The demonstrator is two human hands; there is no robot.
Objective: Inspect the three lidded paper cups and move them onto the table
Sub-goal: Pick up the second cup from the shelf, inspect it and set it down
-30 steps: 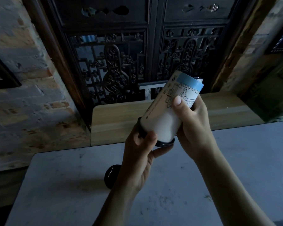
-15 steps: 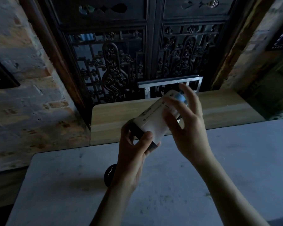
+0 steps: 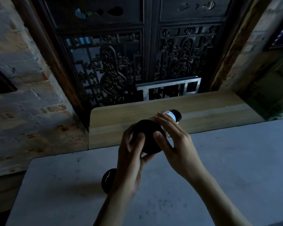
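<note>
Above the grey table [image 3: 235,168], close to its far edge, the person is holding one lidded paper cup [image 3: 155,121] tipped over on its side, with the black lid [image 3: 147,136] turned toward their face. The left hand [image 3: 131,154] is wrapping the lid end, thumb lying across the dark disc and fingers curled under it. The right hand [image 3: 175,141] is gripping the pale body, thumb at the lid's rim and fingers curled over the top of the wall.

A second cup [image 3: 175,115] is showing past the right fingers, apparently on the wooden ledge [image 3: 114,118]. A black lid of another cup [image 3: 107,180] is peeking out beside the left wrist, low over the table; whether it is standing on the surface I cannot tell.

This looks like the inspecting step, with the lid being checked. To do it well, I would say the person should be keeping the squeeze light, since paper walls dent and a pinched rim can pop a lid loose. Both hands should be supporting the cup while it is lying sideways, as any liquid inside would be pressing against the seal. Then it wants righting before being set down on bare tabletop, well apart from the cup near the left wrist.
</note>
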